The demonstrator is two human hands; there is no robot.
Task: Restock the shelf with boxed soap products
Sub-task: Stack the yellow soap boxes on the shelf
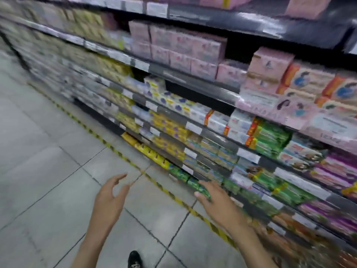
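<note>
At the near edge of the view a black shoe (134, 259) stands on the grey tiled floor (48, 171). Above it the left hand (111, 198) hangs over the tiles, its grip apart, fingers loosely spread and carrying nothing. The right hand (220, 207) reaches toward the bottom tier of the long metal store shelf (193, 78). Its grip is likewise apart, fingers splayed, with no box seen in it. Its fingertips lie at the row of flat green soap packs (180, 174), but blur prevents any finding on whether they touch. A yellow-and-black striped floor tape (174, 196) runs along the foot of the unit between the two hands. Further in, the lower and middle tiers appear closely filled with yellow soap packs (146, 149), white and green cartons, and white price tags (193, 127) along the rails. Further up, the stacked pink cardboard soap boxes (185, 49) stop short of a dark unfilled gap (239, 49) on the same tier. No supply carton or trolley is in view. Assessment: most facings look stocked, no product is in hand at present, and the upper gap suggests restocking remains outstanding. The right hand's position suggests straightening or picking at the bottom row, though this cannot be confirmed.
</note>
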